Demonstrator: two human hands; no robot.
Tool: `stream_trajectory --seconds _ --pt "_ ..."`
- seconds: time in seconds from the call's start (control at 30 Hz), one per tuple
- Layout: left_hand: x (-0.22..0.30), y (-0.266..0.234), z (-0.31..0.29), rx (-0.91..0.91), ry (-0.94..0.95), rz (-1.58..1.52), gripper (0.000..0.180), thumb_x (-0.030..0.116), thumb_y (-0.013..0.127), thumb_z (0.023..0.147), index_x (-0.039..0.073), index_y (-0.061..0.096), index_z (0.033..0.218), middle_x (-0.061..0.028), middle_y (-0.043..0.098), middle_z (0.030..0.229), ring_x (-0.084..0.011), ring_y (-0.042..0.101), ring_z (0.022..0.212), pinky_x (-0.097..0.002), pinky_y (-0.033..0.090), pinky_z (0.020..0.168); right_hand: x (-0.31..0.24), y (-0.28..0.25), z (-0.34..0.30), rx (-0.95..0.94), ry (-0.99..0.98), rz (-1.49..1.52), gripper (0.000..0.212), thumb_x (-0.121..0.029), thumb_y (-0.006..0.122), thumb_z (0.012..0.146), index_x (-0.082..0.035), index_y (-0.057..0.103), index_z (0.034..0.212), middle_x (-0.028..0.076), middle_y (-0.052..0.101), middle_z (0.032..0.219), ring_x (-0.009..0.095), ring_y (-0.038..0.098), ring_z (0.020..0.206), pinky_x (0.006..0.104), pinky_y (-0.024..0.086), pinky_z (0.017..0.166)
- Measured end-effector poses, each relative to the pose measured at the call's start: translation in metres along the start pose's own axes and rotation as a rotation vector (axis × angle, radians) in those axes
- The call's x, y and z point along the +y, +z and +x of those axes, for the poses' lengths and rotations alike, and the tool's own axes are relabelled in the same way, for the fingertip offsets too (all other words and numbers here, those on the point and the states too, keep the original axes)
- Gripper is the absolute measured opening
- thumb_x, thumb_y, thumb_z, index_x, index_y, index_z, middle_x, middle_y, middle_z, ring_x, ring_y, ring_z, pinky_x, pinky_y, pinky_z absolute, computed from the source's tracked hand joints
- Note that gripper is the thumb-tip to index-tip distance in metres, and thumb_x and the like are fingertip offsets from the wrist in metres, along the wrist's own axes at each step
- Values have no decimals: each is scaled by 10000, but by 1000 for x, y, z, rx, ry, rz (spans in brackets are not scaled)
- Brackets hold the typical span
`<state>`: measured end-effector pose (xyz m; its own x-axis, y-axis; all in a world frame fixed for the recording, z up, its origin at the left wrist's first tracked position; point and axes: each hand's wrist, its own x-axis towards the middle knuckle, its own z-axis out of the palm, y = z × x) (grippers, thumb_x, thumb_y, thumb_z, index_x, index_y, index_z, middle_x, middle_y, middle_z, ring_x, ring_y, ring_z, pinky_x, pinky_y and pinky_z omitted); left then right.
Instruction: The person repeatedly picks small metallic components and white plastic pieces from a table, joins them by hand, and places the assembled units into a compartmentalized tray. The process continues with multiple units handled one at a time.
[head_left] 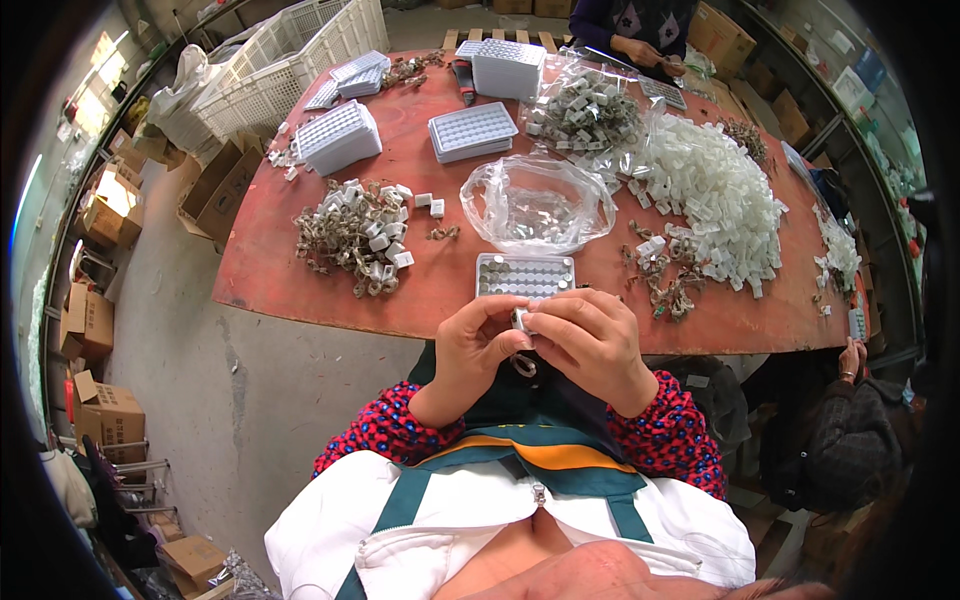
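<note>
Just past the table's near edge, both my hands close on one small white plastic housing (521,318). My left hand (470,350) pinches it between thumb and fingers. My right hand (595,345) presses its fingertips against the other side, hiding most of it. A loop of cord (523,365) hangs below my fingers, apparently from the housing. Directly beyond my hands lies a white tray (481,277) with rows of small round pieces. Behind it, a clear plastic bag (480,225) lies open with small pieces inside. To its left is a heap of white housings with brown cords (365,240).
The red table (260,255) also bears a large pile of translucent plastic parts (715,200), a bag of corded parts (590,115) and stacked white trays (340,140). Across the table, a co-worker's hands (650,55) work; another person (850,430) sits at right. Cardboard boxes (220,190) stand at left.
</note>
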<state>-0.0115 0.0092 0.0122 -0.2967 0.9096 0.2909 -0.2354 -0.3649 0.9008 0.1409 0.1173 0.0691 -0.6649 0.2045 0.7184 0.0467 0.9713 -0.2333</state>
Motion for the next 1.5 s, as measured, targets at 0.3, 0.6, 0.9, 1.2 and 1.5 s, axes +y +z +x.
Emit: stream_trajectory --seconds 0.3,0.6,0.9,1.2,1.5 --pt "-11 -11 0 132 -211 -176 341 99 676 984 -24 565 1282 -95 685 1074 -157 693 977 -281 589 864 35 17 -6 -188 174 327 305 -110 830 742 -87 749 1035 65 733 979 246 700 824 353 552 742" --pt "2 -20 3 183 -415 -384 397 50 638 990 -16 541 1369 -162 659 1214 -210 711 1006 -326 595 933 164 82 35 -381 657 -13 217 -193 745 849 -32 730 994 132 727 947 292 700 908 396 535 814" --pt "-1 -28 6 187 -481 -542 377 207 517 1073 -27 523 1370 -171 658 1229 -208 720 1005 -354 597 935 141 67 44 -235 675 322 156 -109 702 887 -3 727 999 130 726 907 248 686 793 331 528 727" --pt "-3 -19 3 98 -505 -673 387 221 518 1072 -23 523 1373 -138 676 1201 -209 719 1030 -362 580 971 8 22 -2 -37 502 511 99 -10 693 907 -6 680 1005 95 665 976 225 670 869 316 547 746" --pt "8 -4 3 95 -449 -373 377 189 556 1057 -54 553 1345 -150 689 1180 -229 714 1046 -349 606 925 -3 18 -9 31 359 235 100 -49 717 872 -51 688 967 77 667 958 275 680 818 362 558 692"
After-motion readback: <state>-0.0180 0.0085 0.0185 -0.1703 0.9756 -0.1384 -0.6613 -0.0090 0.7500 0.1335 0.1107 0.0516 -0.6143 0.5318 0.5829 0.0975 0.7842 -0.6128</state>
